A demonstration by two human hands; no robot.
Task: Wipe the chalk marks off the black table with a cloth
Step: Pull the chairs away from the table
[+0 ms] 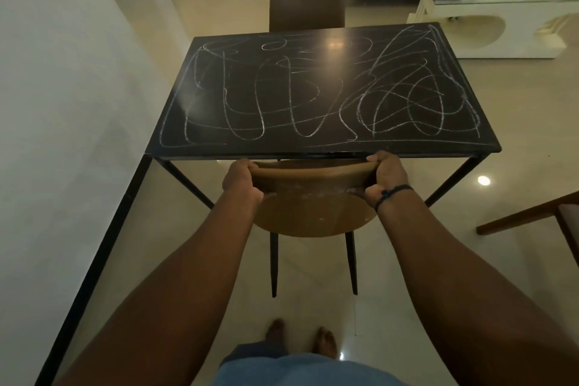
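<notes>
Hands [242,180] [387,178] apparently around chair-back [308,174].

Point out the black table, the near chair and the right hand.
black table [326,147], head view: bare strip by near edge.
near chair [313,216], head view: middle of backrest.
right hand [387,177], head view: back of hand.

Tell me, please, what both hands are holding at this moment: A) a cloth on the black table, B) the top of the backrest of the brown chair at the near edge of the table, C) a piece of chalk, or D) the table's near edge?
B: the left hand and right hand each grip an end of the brown chair backrest, just short of the scribbled black table.
</notes>
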